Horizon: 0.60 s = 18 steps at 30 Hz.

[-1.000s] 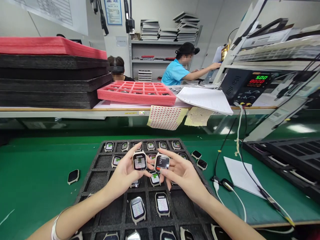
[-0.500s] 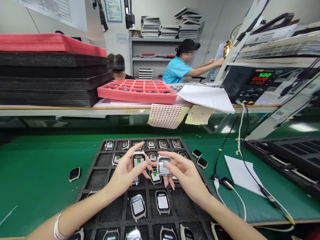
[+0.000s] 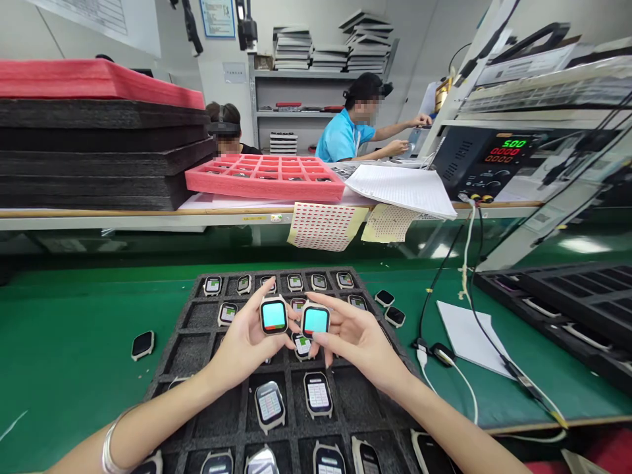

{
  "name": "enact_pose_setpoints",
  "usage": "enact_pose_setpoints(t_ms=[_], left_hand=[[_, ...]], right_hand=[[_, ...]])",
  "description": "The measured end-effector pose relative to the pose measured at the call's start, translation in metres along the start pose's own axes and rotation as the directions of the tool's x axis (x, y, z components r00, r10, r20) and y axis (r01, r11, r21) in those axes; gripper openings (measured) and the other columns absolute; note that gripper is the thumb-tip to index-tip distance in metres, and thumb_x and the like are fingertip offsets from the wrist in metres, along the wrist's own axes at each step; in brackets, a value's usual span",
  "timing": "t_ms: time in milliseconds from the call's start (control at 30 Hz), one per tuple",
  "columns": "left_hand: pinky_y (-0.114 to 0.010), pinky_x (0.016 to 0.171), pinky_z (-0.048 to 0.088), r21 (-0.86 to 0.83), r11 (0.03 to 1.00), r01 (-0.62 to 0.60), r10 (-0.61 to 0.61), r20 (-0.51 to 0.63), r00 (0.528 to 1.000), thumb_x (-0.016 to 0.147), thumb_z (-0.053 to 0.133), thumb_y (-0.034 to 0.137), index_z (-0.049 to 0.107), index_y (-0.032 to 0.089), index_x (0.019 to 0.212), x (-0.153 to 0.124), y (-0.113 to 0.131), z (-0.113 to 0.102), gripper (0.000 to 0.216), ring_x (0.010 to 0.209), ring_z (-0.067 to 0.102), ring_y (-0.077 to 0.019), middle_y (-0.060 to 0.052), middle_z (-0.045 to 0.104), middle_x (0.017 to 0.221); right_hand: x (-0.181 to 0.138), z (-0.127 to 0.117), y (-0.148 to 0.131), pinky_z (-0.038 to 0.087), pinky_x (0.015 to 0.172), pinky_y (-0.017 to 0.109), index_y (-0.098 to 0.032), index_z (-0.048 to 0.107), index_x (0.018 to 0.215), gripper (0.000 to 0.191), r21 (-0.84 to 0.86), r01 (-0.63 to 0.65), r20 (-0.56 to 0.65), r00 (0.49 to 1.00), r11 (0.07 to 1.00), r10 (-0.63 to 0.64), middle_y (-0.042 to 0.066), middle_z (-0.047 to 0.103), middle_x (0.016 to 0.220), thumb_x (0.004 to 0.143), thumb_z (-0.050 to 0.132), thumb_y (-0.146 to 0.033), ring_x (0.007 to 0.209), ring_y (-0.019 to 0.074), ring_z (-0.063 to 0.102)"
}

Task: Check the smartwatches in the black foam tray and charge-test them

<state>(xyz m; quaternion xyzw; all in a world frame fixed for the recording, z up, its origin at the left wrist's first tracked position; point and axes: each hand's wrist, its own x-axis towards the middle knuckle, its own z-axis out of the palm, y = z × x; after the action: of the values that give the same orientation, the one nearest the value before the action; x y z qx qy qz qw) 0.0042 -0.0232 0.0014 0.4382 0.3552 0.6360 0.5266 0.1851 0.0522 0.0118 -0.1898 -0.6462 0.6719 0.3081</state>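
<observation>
My left hand (image 3: 244, 342) holds a strapless smartwatch body (image 3: 273, 315) whose screen glows cyan. My right hand (image 3: 356, 343) holds a second watch body (image 3: 315, 320), also showing cyan, right beside the first. Both hands hover over a black foam tray (image 3: 192, 329) with square pockets. Several watch bodies lie in those pockets, most with lit screens, such as one (image 3: 269, 403) just below my left hand and another (image 3: 317, 394) next to it.
Loose dark watch bodies lie on the green mat at the left (image 3: 143, 344) and right (image 3: 395, 316) of the tray. White paper (image 3: 467, 336) and cables lie to the right. A pink tray (image 3: 264, 178), black foam stack (image 3: 99, 158) and power supply (image 3: 488, 164) sit on the shelf. Two people work behind.
Both held watch screens changed from grid and menu displays to plain cyan. My hands stayed over the tray, with the watches tilted slightly between frames.
</observation>
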Motion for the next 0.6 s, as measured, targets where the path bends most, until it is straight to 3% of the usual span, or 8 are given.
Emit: enact_pose_setpoints(t_ms=[233,400,533,600], left_hand=[[-0.032,0.066,0.054,0.008,0.999,0.045,-0.045,-0.04,0.998,0.077,0.069,0.022,0.016,0.023,0.146,0.002,-0.002,0.003,0.087,0.078,0.062,-0.018,-0.007,0.062,0.093],[-0.035,0.08,0.051,-0.004,0.994,0.105,-0.105,0.013,0.994,0.071,0.073,0.013,0.011,0.026,0.146,-0.002,-0.01,0.007,0.099,0.088,0.062,-0.0184,-0.005,0.061,0.096],[-0.039,0.08,0.052,0.133,0.981,0.141,-0.156,0.103,0.982,0.08,0.062,0.016,0.0,0.026,0.146,-0.006,-0.019,0.011,0.092,0.093,0.062,-0.0219,-0.006,0.059,0.098],[-0.042,0.085,0.05,0.348,0.935,0.068,-0.14,0.186,0.972,0.082,0.058,0.018,0.01,0.027,0.144,-0.006,-0.022,0.015,0.078,0.095,0.062,-0.0237,-0.006,0.061,0.1]], right_hand=[[-0.003,-0.003,-0.005,0.056,0.062,0.028,-0.023,0.048,0.131,0.061,-0.103,-0.025,0.029,0.999,0.994,0.028,0.008,0.068,0.104,0.075,0.072,-0.017,0.075,0.0174,0.067],[-0.018,-0.018,-0.005,0.054,0.062,0.03,-0.025,0.045,0.133,0.06,-0.287,-0.043,0.011,0.999,0.957,0.048,0.005,0.068,0.093,0.078,0.069,-0.02,0.073,0.0187,0.067],[-0.047,-0.048,-0.01,0.052,0.072,0.036,-0.025,0.054,0.124,0.049,-0.647,-0.063,-0.071,0.997,0.76,0.022,0.006,0.064,0.103,0.078,0.069,-0.028,0.077,0.0211,0.063],[-0.064,-0.064,-0.011,0.049,0.082,0.039,-0.025,0.057,0.12,0.044,-0.762,-0.05,-0.042,0.999,0.646,0.028,0.009,0.059,0.114,0.078,0.068,-0.031,0.093,0.0257,0.06]])
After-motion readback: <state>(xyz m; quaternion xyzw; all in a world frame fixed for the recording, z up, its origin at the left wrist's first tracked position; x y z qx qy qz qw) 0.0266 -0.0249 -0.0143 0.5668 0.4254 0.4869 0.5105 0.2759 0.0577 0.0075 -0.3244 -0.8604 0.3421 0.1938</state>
